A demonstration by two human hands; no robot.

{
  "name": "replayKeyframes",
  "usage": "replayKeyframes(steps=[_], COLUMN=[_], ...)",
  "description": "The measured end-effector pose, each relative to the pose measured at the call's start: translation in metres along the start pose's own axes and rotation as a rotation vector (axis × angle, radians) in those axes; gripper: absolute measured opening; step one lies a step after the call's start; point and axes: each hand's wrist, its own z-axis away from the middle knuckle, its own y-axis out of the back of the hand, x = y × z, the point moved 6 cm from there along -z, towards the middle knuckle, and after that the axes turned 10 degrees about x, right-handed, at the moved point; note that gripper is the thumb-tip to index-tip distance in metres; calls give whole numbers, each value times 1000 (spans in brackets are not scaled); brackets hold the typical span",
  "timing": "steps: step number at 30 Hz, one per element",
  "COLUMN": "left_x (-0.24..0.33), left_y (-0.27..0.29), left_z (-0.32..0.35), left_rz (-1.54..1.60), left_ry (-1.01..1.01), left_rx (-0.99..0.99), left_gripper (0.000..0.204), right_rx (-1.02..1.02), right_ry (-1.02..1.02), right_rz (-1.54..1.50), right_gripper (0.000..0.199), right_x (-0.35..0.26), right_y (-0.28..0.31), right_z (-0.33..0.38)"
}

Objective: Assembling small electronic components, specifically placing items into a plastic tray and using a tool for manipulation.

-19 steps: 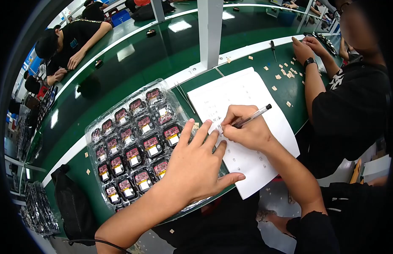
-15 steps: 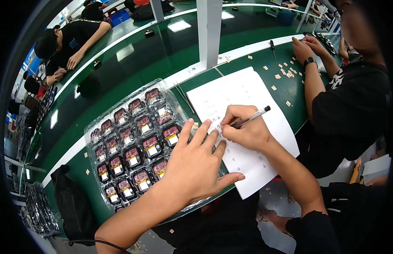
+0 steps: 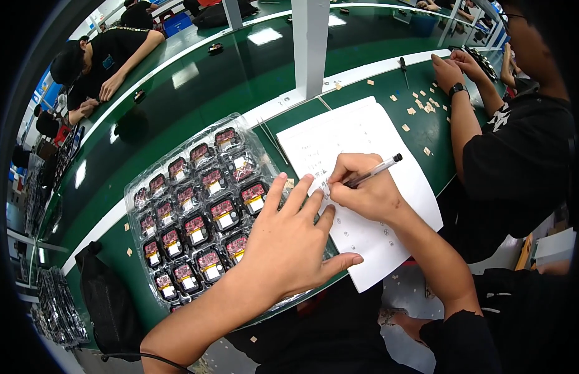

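My right hand (image 3: 367,190) is closed around a clear-barrelled pen (image 3: 383,166) with a black cap end, its tip at handwriting on a white sheet or pad of paper (image 3: 345,134). That paper lies slanted on the green table. My left hand (image 3: 289,240) rests with fingers spread, fingertips along the paper's left edge and thumb over its lower corner. Under and beside my left palm, a clear plastic tray (image 3: 255,138) holds rows of black square watch-like cases (image 3: 224,213) with red circuit boards and white labels inside. My left hand and forearm hide part of the tray.
Tweezers (image 3: 274,142) lie between tray and paper. Small tan pieces (image 3: 420,107) and a screwdriver (image 3: 404,71) are at the right, near a co-worker's hands (image 3: 458,71). A white post (image 3: 310,50) stands before a green conveyor belt (image 3: 252,75). A black bag (image 3: 108,302) sits left.
The pen and my right hand have shifted slightly to the right along the writing. Small black items on the belt have moved left. The co-worker at the right has moved their head.
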Motion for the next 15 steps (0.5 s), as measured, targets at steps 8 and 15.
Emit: replayKeyframes(steps=[8, 15], left_x=[0, 0], left_y=[0, 0], left_z=[0, 1], left_rz=[7, 9], left_ry=[4, 3], left_rx=[8, 18], left_gripper=[84, 83], right_rx=[-23, 3], right_ry=[14, -23], right_rz=[25, -52], right_gripper=[5, 5], right_x=[-1, 2], right_y=[-1, -1], right_z=[0, 1])
